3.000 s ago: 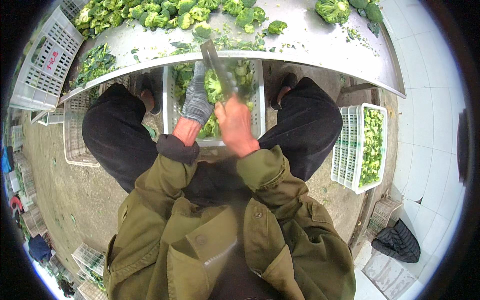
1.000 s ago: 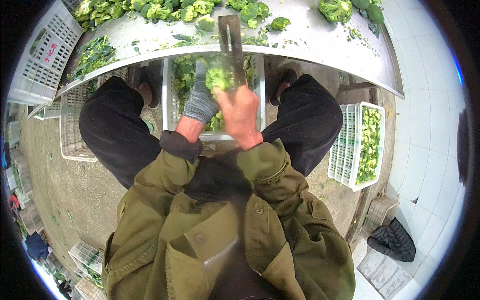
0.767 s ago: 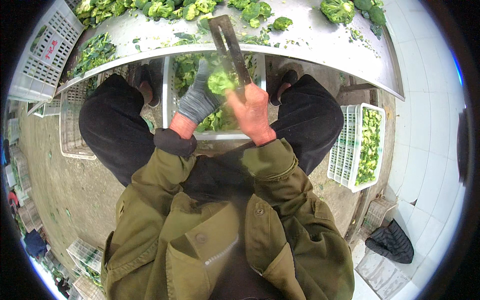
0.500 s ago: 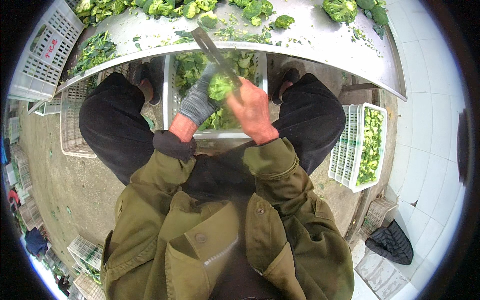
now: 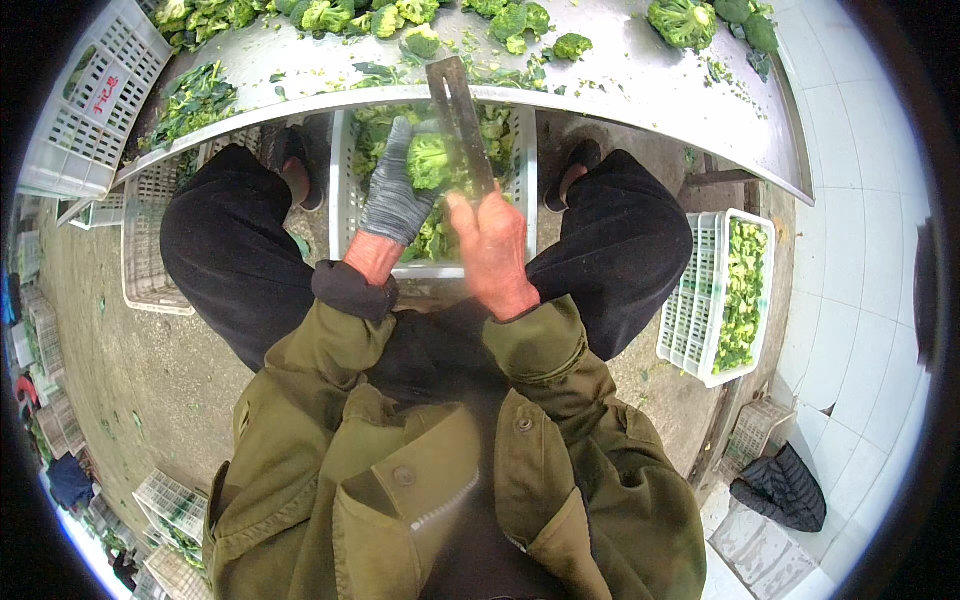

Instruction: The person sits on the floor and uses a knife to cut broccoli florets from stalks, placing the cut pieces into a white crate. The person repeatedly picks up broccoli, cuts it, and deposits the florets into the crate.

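My left hand [image 5: 396,195], in a grey knit glove, grips a broccoli piece [image 5: 428,160] over a white plastic crate [image 5: 341,195] of cut broccoli between my legs. My bare right hand [image 5: 488,240] is closed on a long dark knife [image 5: 451,100], its blade angled up and forward beside that piece, reaching in front of the steel table's edge. The piece is slightly blurred.
The steel table [image 5: 680,100] spans the top, bearing broccoli heads [image 5: 680,25] and trimmings [image 5: 195,105]. A white crate [image 5: 90,130] leans at left; a crate of florets [image 5: 690,300] sits at right. More crates [image 5: 175,500] and a black quilted garment [image 5: 780,485] lie further back.
Since half a second ago, my right hand has moved slightly down and the blade has swung more upright, its tip shifting right. My left hand's thumb shows higher beside the broccoli piece.
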Demonstrator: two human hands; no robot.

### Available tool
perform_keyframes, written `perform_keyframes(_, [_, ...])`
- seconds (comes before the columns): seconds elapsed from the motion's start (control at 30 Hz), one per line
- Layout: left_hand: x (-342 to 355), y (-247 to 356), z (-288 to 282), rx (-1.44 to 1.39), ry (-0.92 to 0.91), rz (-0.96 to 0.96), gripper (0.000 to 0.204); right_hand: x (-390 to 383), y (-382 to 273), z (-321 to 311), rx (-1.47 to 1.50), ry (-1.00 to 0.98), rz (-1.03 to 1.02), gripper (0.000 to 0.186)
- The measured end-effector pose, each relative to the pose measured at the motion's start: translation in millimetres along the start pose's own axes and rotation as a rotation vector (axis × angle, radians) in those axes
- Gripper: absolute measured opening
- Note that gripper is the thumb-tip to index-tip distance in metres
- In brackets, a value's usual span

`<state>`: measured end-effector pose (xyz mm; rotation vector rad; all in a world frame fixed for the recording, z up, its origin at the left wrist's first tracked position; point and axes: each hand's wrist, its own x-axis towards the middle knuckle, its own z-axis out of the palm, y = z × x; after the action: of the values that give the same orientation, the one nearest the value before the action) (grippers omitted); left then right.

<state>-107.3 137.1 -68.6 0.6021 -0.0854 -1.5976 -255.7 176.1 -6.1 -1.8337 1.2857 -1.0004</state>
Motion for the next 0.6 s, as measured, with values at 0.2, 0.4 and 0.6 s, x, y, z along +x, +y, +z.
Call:
perform_keyframes(0.2, [8,-6,-18,0.022,-0.047,0.029,0.061,0,3,3,0.007,-0.005,0.014,0.016])
perform_keyframes(0.4, [17,-11,-35,0.200,0.005,0.096,0.062,0,2,8,0.078,-0.035,0.042,0.015])
perform_keyframes(0.6, [13,-14,-31,0.369,0.071,0.200,0.058,-1,5,11,0.089,-0.022,0.038,0.013])
